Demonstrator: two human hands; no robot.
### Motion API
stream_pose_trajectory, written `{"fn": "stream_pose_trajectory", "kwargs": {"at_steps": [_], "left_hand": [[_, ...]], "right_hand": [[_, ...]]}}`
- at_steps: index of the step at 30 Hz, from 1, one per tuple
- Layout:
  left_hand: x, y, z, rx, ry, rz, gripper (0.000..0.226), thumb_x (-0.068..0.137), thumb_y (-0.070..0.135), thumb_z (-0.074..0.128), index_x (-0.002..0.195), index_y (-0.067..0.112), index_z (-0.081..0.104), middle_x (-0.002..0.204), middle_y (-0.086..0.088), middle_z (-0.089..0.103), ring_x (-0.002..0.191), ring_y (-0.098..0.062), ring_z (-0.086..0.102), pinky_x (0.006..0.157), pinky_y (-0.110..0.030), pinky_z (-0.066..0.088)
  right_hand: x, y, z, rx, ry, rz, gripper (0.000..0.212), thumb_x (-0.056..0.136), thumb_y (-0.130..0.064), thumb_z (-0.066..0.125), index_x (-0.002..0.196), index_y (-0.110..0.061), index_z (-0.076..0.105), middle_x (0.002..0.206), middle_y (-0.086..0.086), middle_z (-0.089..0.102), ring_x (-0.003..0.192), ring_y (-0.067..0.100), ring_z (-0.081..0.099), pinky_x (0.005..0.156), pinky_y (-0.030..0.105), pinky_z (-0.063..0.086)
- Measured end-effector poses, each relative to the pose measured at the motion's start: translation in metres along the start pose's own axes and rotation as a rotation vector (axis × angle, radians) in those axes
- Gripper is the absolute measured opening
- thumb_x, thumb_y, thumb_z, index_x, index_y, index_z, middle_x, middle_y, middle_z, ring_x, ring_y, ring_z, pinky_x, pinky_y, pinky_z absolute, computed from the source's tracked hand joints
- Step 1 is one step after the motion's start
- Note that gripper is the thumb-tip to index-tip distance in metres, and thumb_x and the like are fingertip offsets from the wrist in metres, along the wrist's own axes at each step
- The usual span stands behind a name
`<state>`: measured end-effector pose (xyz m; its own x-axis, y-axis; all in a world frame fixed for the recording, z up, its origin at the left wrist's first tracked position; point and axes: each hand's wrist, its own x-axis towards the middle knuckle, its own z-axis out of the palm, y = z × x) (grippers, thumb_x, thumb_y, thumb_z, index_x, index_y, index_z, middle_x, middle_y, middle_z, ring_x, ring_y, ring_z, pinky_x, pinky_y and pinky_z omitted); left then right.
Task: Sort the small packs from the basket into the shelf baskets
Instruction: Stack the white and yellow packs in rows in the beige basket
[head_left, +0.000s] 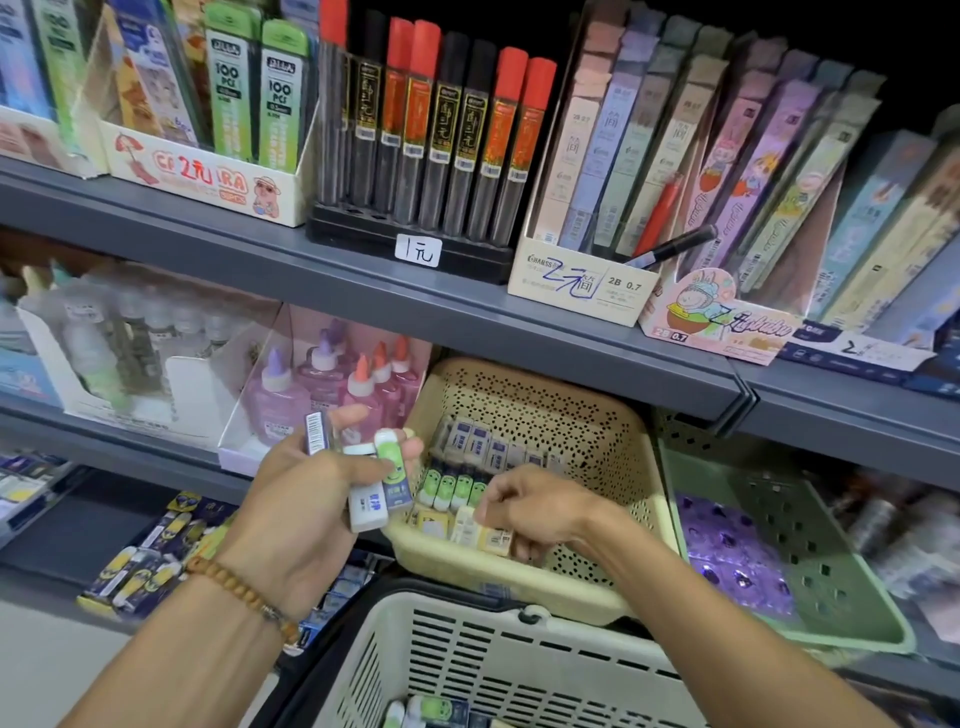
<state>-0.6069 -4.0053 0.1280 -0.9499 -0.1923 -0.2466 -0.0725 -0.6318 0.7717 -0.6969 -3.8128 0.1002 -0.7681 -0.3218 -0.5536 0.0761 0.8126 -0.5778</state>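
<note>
My left hand (306, 499) grips several small packs (371, 486): a white one, a green-topped one and one with a barcode, held up in front of the beige shelf basket (597, 457). My right hand (530, 512) reaches into that basket with curled fingers among small packs (457, 488) standing in rows; whether it pinches one I cannot tell. The white slatted carry basket (493, 670) sits below my arms, with a few packs (431, 712) showing at its bottom.
A green shelf basket (810, 582) with purple items stands right of the beige one. Glue bottles (337, 384) in a pink box sit to its left. The shelf above (467, 301) carries boxes of pencil leads. Yellow-and-blue packs (150, 561) lie lower left.
</note>
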Motion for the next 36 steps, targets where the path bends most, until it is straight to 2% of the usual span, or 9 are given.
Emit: {"fn": "stream_pose_trajectory", "kwargs": {"at_steps": [6,10,15,19,21,25,30,33,36], "left_hand": [[0.002,-0.001,0.0,-0.06,-0.014,-0.008,0.04,0.084,-0.024,0.042,0.112,0.004,0.053,0.081,-0.018,0.074,0.087,-0.036,0.072,0.065,-0.038,0.061],[0.001,-0.003,0.001,-0.065,-0.009,-0.018,0.039,0.085,-0.023,0.043,0.11,0.005,0.054,0.095,-0.023,0.072,0.088,-0.035,0.072,0.066,-0.038,0.061],[-0.001,-0.008,0.004,-0.064,-0.023,-0.041,0.038,0.085,-0.023,0.043,0.108,0.006,0.054,0.099,-0.027,0.071,0.089,-0.034,0.072,0.062,-0.038,0.061],[0.0,-0.01,0.007,-0.066,0.006,0.02,0.039,0.085,-0.023,0.044,0.106,0.007,0.056,0.097,-0.024,0.072,0.09,-0.032,0.072,0.064,-0.038,0.061],[0.0,-0.009,0.008,-0.105,0.043,0.059,0.039,0.085,-0.023,0.043,0.101,0.009,0.057,0.094,-0.021,0.072,0.09,-0.029,0.073,0.058,-0.037,0.061],[0.001,-0.011,0.012,-0.153,0.027,0.055,0.04,0.085,-0.023,0.042,0.103,0.009,0.057,0.099,-0.019,0.071,0.091,-0.028,0.073,0.058,-0.037,0.06],[-0.002,-0.014,0.015,-0.065,0.023,-0.009,0.038,0.083,-0.023,0.047,0.105,0.006,0.058,0.107,-0.024,0.067,0.089,-0.033,0.072,0.068,-0.038,0.061],[-0.003,-0.014,0.015,-0.066,0.03,-0.063,0.033,0.087,-0.019,0.045,0.105,0.007,0.055,0.103,-0.023,0.066,0.075,-0.03,0.074,0.056,-0.034,0.06],[-0.004,-0.011,0.015,-0.048,0.017,-0.109,0.029,0.087,-0.012,0.051,0.106,0.009,0.057,0.098,-0.018,0.068,0.064,-0.023,0.07,0.047,-0.028,0.054]], "right_hand": [[0.0,-0.001,0.009,-0.17,0.178,-0.082,0.024,0.087,-0.032,0.073,0.109,-0.025,0.064,0.087,-0.011,0.062,0.057,-0.002,0.057,0.047,0.006,0.037],[-0.002,0.0,0.009,-0.215,0.165,-0.097,0.021,0.083,-0.032,0.076,0.102,-0.022,0.073,0.101,-0.008,0.066,0.089,0.008,0.063,0.074,0.017,0.044],[-0.016,-0.012,0.008,-0.166,0.277,-0.221,0.017,0.095,-0.03,0.061,0.087,-0.022,0.073,0.085,-0.004,0.073,0.068,0.015,0.066,0.067,0.028,0.057],[-0.037,-0.036,0.012,0.261,0.242,-0.446,0.019,0.085,-0.039,0.071,0.094,-0.024,0.064,0.07,0.001,0.067,0.059,0.011,0.061,0.055,0.025,0.047],[-0.045,-0.043,0.018,0.352,0.142,-0.427,0.032,0.076,-0.036,0.08,0.094,-0.019,0.059,0.074,0.01,0.07,0.063,0.017,0.063,0.054,0.028,0.047],[-0.051,-0.049,0.025,0.546,0.074,-0.402,0.019,0.081,-0.008,0.077,0.093,-0.006,0.062,0.078,0.01,0.073,0.064,0.016,0.067,0.054,0.022,0.051],[-0.05,-0.037,0.007,0.789,0.168,-0.35,0.01,0.083,0.0,0.065,0.084,-0.008,0.071,0.076,0.01,0.071,0.064,0.017,0.064,0.052,0.022,0.051],[-0.042,-0.019,-0.018,0.926,0.289,-0.264,0.012,0.087,0.002,0.061,0.086,-0.001,0.073,0.074,0.015,0.07,0.059,0.016,0.062,0.047,0.021,0.049],[-0.026,0.004,-0.031,0.774,0.372,-0.158,0.017,0.09,0.008,0.058,0.092,-0.002,0.072,0.084,0.017,0.071,0.055,0.015,0.06,0.045,0.02,0.049]]}}
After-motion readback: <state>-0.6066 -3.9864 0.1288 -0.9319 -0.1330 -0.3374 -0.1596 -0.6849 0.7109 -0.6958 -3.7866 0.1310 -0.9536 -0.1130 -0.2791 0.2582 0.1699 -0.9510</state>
